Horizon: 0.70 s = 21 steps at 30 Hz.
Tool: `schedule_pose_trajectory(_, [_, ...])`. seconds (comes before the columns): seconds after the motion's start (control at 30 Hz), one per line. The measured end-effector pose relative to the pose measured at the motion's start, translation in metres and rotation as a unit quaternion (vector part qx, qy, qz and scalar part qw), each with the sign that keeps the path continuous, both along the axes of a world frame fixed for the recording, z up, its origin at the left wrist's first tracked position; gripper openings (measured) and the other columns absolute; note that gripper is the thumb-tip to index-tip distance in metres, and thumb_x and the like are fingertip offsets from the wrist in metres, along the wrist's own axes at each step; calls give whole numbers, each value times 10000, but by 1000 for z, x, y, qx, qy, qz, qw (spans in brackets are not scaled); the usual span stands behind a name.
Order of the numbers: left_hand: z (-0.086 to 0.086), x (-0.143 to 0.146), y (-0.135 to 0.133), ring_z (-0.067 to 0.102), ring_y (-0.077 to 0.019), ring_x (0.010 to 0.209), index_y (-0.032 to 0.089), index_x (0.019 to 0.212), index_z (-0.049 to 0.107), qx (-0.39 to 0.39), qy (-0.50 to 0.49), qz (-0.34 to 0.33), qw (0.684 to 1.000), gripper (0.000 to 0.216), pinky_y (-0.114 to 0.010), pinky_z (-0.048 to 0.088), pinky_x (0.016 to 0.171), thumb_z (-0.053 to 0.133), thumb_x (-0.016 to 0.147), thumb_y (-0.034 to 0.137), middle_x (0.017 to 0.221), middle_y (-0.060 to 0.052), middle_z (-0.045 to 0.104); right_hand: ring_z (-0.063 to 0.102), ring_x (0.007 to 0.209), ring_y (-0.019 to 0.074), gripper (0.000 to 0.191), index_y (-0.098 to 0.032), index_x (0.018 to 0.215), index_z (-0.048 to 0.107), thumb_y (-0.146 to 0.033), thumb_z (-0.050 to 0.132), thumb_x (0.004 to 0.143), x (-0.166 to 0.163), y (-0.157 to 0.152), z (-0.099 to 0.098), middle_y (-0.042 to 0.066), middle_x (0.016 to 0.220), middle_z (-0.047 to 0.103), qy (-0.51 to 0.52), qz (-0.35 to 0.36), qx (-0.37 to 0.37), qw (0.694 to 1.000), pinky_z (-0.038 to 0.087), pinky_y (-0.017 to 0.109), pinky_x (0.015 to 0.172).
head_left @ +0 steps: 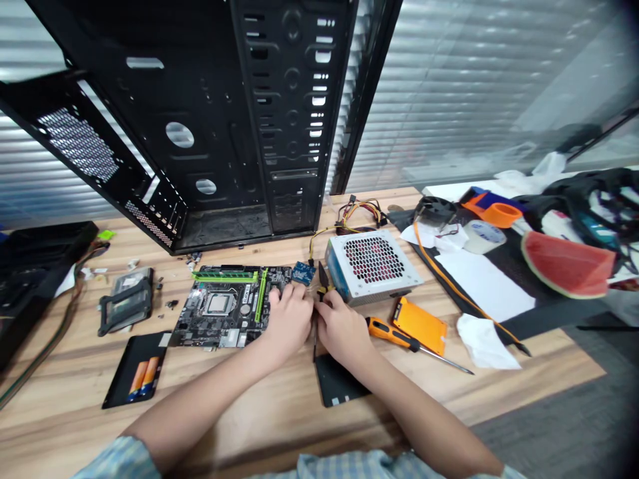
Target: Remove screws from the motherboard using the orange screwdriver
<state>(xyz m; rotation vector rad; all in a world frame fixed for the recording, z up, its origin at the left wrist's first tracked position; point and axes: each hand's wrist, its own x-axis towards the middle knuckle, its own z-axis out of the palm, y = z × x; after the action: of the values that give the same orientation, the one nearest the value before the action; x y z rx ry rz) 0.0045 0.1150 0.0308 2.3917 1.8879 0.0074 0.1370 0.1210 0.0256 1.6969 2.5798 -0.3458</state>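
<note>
My left hand and my right hand meet over the middle of the table, fingers curled and closed. A small blue circuit board with a yellow cable lies just beyond my left fingertips. At my right fingertips is a dark tool with a yellow part, its kind unclear. What the fingers grip is hidden behind them. The motherboard, with green memory slots, lies left of my left hand. A white power supply stands beyond my right hand. Under my right wrist lies a black flat panel.
An open black computer case stands at the back. Right of my hands are an orange-black screwdriver, an orange drive-shaped plate and crumpled tissue. On the left lie two batteries on a black tray and a drive bracket.
</note>
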Motion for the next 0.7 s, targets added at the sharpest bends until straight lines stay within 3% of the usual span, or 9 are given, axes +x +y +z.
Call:
schedule_pose_trajectory(0.5, [1,1,-1,486,-310,1068,117,1015,645,1,22,-6,1000,302,-466,361,813,377,878,93,1139,-169,592,639,917,197,232,-218,1007,670,-229,446,948,-2,-3,-4,86,1139,574,21,3,22,1000,471,243,576])
schedule_pose_trajectory(0.7, [21,-20,9,503,-305,1081,148,932,656,-33,-19,-13,999,245,-463,355,837,413,906,165,1120,-144,600,640,894,183,258,-213,1049,672,-266,431,975,0,-3,-5,91,1127,583,74,2,37,997,473,231,586])
